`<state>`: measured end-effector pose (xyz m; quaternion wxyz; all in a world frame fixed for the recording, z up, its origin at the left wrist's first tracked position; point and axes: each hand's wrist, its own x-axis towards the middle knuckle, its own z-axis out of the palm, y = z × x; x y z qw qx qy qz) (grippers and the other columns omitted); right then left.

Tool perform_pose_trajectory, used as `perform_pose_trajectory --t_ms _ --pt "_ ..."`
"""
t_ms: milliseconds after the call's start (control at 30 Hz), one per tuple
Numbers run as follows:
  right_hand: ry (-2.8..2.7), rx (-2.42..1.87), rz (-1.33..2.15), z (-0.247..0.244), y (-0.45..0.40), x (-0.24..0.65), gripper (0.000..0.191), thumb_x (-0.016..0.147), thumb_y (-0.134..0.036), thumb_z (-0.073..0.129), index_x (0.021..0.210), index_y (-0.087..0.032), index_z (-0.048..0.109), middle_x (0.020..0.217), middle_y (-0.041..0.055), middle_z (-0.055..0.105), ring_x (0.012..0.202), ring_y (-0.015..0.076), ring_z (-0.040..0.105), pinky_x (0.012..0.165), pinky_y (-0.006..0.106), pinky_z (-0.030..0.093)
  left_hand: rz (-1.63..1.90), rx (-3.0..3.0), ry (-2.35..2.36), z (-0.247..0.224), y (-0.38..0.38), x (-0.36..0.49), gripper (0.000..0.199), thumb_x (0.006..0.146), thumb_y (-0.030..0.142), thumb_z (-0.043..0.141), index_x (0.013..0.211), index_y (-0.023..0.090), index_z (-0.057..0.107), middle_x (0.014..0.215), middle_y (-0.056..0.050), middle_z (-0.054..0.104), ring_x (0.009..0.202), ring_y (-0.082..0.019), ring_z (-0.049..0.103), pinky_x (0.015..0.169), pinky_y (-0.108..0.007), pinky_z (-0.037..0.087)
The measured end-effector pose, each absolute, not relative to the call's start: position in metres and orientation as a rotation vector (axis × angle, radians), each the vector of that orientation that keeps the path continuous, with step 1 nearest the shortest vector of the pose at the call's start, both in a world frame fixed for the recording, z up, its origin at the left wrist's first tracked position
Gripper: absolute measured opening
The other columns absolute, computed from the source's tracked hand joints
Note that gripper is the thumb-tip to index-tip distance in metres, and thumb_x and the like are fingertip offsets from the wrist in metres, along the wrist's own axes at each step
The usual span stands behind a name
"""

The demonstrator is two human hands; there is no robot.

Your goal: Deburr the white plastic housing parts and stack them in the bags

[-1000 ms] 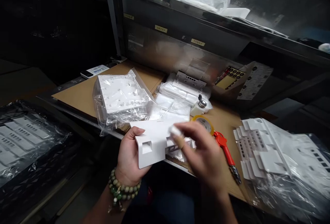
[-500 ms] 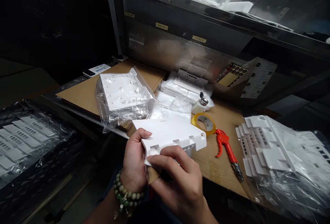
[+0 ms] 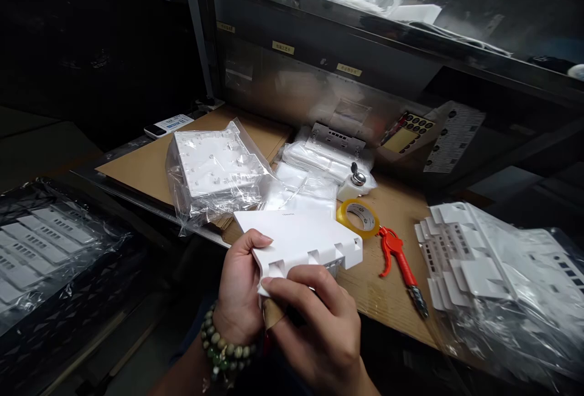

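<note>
My left hand (image 3: 241, 286), with beaded bracelets at the wrist, grips the near left end of a white plastic cover (image 3: 292, 235). Its thumb lies on the smooth top face; small notches run along the near edge. My right hand (image 3: 319, 323) is closed at the cover's near corner, its index fingertip against the edge. A brown wrapping (image 3: 274, 312) shows by the right thumb, with a bit of red below it. Whatever the curled right fingers hold is mostly hidden.
Bagged white parts (image 3: 214, 162) lie on cardboard at left. Yellow tape (image 3: 358, 218), a red air gun (image 3: 398, 256) and a pump bottle (image 3: 352, 186) are beyond the cover. Stacked covers (image 3: 474, 256) stand right; a black crate (image 3: 64, 317) with white parts is at left.
The view has shifted very slightly. Both hands keep their hold, and the cover has tilted a little; the right hand stays at the same corner.
</note>
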<state>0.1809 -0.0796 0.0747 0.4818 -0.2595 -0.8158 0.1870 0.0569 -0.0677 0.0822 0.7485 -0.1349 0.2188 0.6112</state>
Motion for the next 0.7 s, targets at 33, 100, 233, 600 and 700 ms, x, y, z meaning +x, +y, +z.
perform_pose_trajectory --t_ms 33,100,233,600,700 --pt "-1.995 -0.630 0.463 0.075 -0.080 0.181 0.016 0.087 -0.009 0.069 0.101 -0.015 0.074 0.087 0.0037 0.067 0.075 0.0117 0.067 0.069 0.022 0.055 1.326 -0.293 0.481 0.082 -0.068 0.057 0.057 0.070 0.016 0.050 0.125 0.007 0.063 0.089 -0.013 0.077 0.081 -0.031 0.077 0.089 -0.046 0.060" --pt "-1.986 -0.640 0.497 0.075 -0.080 0.181 0.015 0.086 -0.009 0.070 0.099 -0.016 0.074 0.086 0.0033 0.067 0.075 0.0117 0.067 0.069 0.022 0.055 1.329 -0.291 0.492 0.082 -0.068 0.058 0.057 0.070 0.015 0.050 0.125 0.008 0.063 0.089 -0.013 0.077 0.081 -0.031 0.077 0.090 -0.046 0.060" --pt "-1.939 -0.657 0.566 0.077 -0.079 0.180 0.021 0.085 -0.006 0.069 0.102 -0.016 0.074 0.088 0.0038 0.068 0.077 0.0128 0.068 0.070 0.023 0.056 1.344 -0.313 0.485 0.083 -0.068 0.059 0.059 0.069 0.015 0.050 0.125 0.008 0.064 0.089 -0.013 0.078 0.081 -0.031 0.077 0.090 -0.046 0.060" --pt "-1.354 -0.895 0.811 0.092 -0.080 0.223 0.007 0.086 -0.020 0.071 0.083 -0.026 0.073 0.079 -0.0006 0.052 0.071 0.0143 0.053 0.061 0.026 0.044 1.305 -0.337 0.529 0.081 -0.062 0.039 0.056 0.072 0.016 0.051 0.126 0.008 0.062 0.080 -0.012 0.078 0.073 -0.032 0.076 0.078 -0.052 0.063" --pt "-1.497 -0.972 0.704 0.091 -0.081 0.218 0.012 0.087 -0.016 0.072 0.091 -0.027 0.076 0.084 0.0008 0.058 0.078 0.0157 0.058 0.065 0.026 0.047 1.307 -0.304 0.538 0.081 -0.063 0.038 0.057 0.071 0.015 0.051 0.126 0.008 0.062 0.079 -0.011 0.078 0.073 -0.032 0.076 0.076 -0.051 0.064"
